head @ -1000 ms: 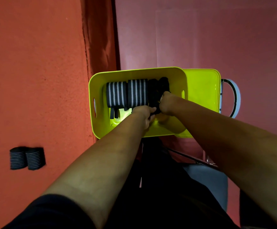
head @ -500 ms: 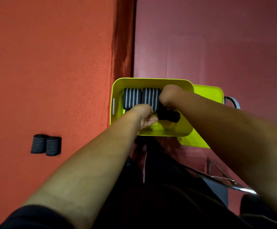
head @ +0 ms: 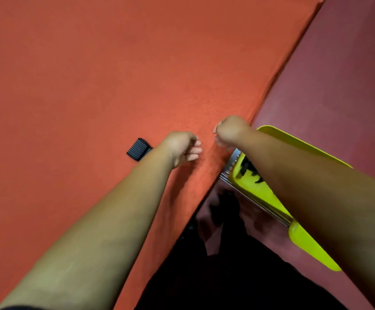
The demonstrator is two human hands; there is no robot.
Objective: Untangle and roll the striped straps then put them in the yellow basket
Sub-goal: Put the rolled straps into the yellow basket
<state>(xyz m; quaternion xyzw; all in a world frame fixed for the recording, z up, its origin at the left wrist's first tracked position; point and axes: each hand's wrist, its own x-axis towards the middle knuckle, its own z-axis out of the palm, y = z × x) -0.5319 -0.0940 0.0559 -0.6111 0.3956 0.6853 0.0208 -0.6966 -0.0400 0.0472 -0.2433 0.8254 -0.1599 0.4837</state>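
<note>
Observation, head view: rolled strap [head: 139, 149] is lying on the orange felt surface [head: 92, 74], just beside the left forearm and partly hidden by it. A second dark tangle of strapping [head: 249, 169] is sitting inside the yellow basket [head: 260, 193], mostly covered by the right arm. How many pieces it makes up cannot be told.

Left hand [head: 183, 148] is hovering above the felt with fingers relaxed and slightly bent, holding nothing. Right hand [head: 230, 130] is hanging near the felt's edge with fingers tucked under. Blur is hiding the fingertips, so whether it is pinching anything cannot be told. The two hands are near each other but not touching.

Handling judgement: the strap is looking like woven ribbed elastic, so it is probably light, soft and non-fragile. It should be giving under pressure and springing back. The main risk is the roll loosening if it is lifted by one loose end.

Suggested hold: thumb on one flat coil face and fingers on the opposite face, squeezing across the coil so that the layers are staying packed. The felt is likely giving enough friction that the roll is not sliding away during the approach.
</note>
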